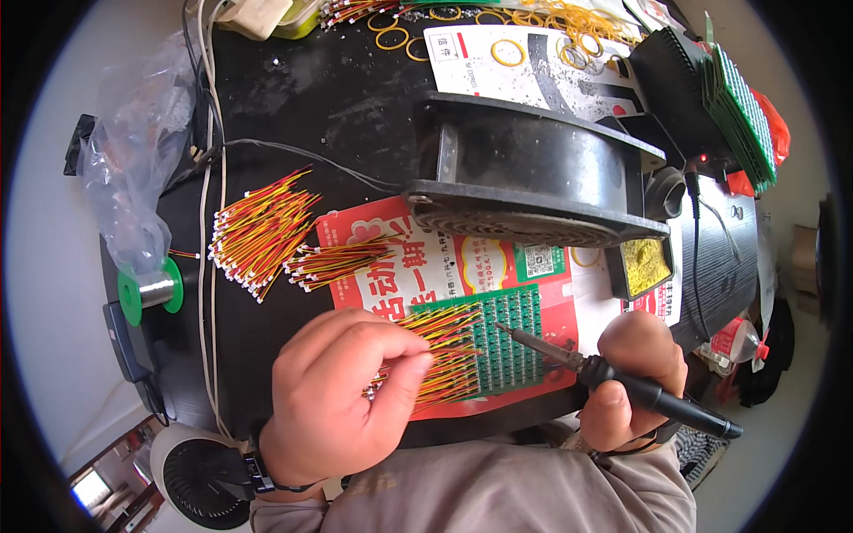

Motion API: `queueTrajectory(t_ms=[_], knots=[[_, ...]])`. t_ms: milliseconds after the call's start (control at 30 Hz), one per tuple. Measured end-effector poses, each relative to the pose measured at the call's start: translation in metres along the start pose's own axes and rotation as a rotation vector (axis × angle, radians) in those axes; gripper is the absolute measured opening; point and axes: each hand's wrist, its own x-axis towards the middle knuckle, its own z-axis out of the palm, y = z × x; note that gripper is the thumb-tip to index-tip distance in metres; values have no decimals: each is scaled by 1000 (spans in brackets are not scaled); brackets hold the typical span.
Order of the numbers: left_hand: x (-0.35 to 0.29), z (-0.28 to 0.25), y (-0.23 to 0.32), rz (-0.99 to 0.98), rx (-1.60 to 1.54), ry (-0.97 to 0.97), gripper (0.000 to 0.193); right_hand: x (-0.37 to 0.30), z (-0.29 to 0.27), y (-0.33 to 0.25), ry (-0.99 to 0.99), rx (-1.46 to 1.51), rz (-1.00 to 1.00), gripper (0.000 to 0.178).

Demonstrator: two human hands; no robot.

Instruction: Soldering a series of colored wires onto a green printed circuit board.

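Observation:
My right hand (633, 377) grips a black soldering iron (640, 391). Its metal tip points left over a green circuit board panel (511, 342) covered in rows of small pads. Many red, yellow and black wires (449, 351) lie across the panel's left half, the bare rows being on the right. Over those wires my left hand (351, 386) is closed, thumb and forefinger pinched together; anything between the fingertips is too small to make out. Under the panel is a red and white printed sheet (355, 222). Left of it lie a large bundle of wires with white connectors (262, 226) and a smaller bundle (342, 260).
A black box fan (542, 169) stands behind the panel. Right of it are a tray of yellow sponge (646, 265) and a stack of green boards (742, 115). A solder spool (153, 291) sits at left, near white cables (210, 338). Rubber bands (508, 53) lie at the back.

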Motion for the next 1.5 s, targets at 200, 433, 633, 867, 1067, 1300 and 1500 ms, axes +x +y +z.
queueTrajectory(t_ms=[200, 433, 633, 867, 1067, 1300, 1500], knots=[[-5, 15, -5, 40, -164, 167, 15, 2, 0, 0, -7, -2, -12, 29], [-14, 22, 5, -159, -205, 246, 21, 3, 0, -1, -30, -21, -8, 29], [-9, 19, 3, 90, -63, 7, 16, 3, -1, -1, -51, -23, -3, 29], [-10, 34, 2, 177, 41, 130, 20, 6, 0, -2, -93, -30, -12, 29], [-11, 40, -4, 280, 97, 81, 27, 8, -2, -3, -129, -42, -13, 28], [-10, 48, -6, 261, 223, 104, 23, 7, -1, -3, -127, -45, 0, 28], [-10, 52, -11, 265, 250, 101, 20, 11, -2, -4, -167, -64, -7, 28]])
